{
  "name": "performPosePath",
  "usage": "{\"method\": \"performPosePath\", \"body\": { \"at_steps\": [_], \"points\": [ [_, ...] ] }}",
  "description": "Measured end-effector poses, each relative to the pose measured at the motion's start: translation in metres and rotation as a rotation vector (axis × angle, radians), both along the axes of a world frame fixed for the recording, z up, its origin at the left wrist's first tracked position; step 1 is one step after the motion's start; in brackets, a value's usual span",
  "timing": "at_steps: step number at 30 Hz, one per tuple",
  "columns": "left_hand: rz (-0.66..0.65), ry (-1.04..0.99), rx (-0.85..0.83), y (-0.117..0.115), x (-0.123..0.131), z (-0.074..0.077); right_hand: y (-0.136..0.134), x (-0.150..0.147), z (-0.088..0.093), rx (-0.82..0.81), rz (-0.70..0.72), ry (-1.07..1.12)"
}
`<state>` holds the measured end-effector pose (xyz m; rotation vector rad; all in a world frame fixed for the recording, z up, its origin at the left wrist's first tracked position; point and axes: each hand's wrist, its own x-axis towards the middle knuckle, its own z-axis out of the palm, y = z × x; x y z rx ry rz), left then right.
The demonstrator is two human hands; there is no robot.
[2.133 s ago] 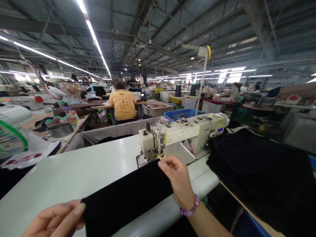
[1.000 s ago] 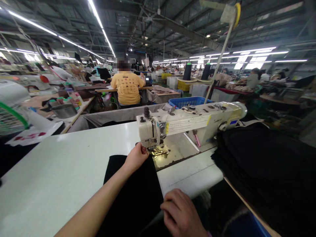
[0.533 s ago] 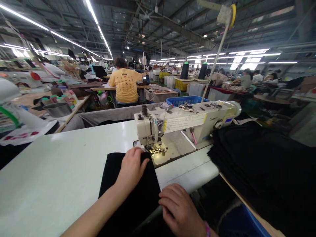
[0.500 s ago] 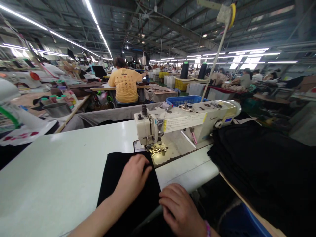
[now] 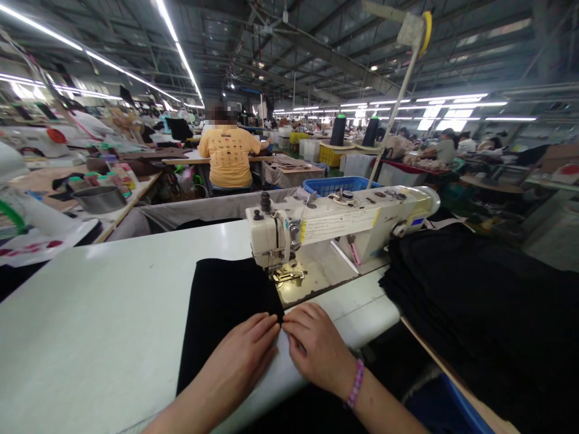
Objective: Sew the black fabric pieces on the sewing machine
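Observation:
A black fabric piece point(image 5: 221, 301) lies on the pale table, its far right part reaching the needle area of the sewing machine point(image 5: 325, 220). My left hand point(image 5: 246, 349) lies over the fabric, fingers together, their tips pinching its right edge. Close beside it, my right hand point(image 5: 316, 340) has its fingertips pressed at the same edge; a beaded bracelet point(image 5: 356, 384) circles that wrist. The two hands' fingertips nearly meet in front of the presser foot. Part of the fabric is hidden under my left hand and forearm.
A pile of black fabric point(image 5: 479, 301) lies to the right. White and pink tools point(image 5: 353, 250) rest on the machine bed. Behind the machine stands a blue basket point(image 5: 339, 184). A person in a yellow shirt point(image 5: 230, 154) sits ahead; a metal pot point(image 5: 99, 198) stands at left.
The fabric has moved forward along the machine's left side. My left hand has come back toward me to the fabric's right edge, and my right hand has moved up and left to meet it.

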<state>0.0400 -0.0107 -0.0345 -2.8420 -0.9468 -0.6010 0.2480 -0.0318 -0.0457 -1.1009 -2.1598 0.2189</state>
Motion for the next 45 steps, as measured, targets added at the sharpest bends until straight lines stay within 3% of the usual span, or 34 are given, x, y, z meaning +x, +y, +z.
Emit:
{"method": "performPosePath", "body": {
  "at_steps": [11, 17, 21, 24, 28, 30, 33, 38, 41, 45],
  "points": [
    [0.059, -0.010, -0.183, 0.066, -0.009, 0.014, 0.063, -0.015, 0.009, -0.034, -0.142, -0.160],
    [0.144, -0.010, -0.207, 0.089, -0.013, 0.017, 0.049, -0.023, 0.007, -0.042, -0.169, -0.142],
    [0.380, -0.034, -0.217, 0.089, -0.013, 0.004, 0.029, -0.028, -0.001, 0.011, -0.125, -0.027],
    [0.514, -0.015, -0.243, 0.074, -0.012, 0.001, 0.024, -0.034, -0.003, 0.054, -0.075, 0.040],
    [0.505, 0.063, -0.275, 0.047, -0.015, 0.021, 0.025, -0.045, -0.002, 0.062, -0.047, -0.052],
    [0.520, 0.079, -0.271, 0.048, -0.017, 0.034, 0.025, -0.051, -0.004, 0.021, -0.052, -0.113],
    [0.607, 0.064, -0.257, 0.078, -0.019, 0.047, 0.023, -0.056, -0.007, -0.025, -0.073, -0.163],
    [0.826, 0.069, -0.372, 0.146, -0.022, 0.046, 0.019, -0.057, -0.008, 0.000, -0.098, -0.170],
    [0.812, 0.105, -0.529, 0.168, -0.024, 0.044, 0.017, -0.057, -0.006, -0.012, -0.104, -0.162],
    [0.745, 0.092, -0.594, 0.176, -0.028, 0.043, 0.014, -0.057, -0.004, -0.042, -0.133, -0.151]
  ]
}}
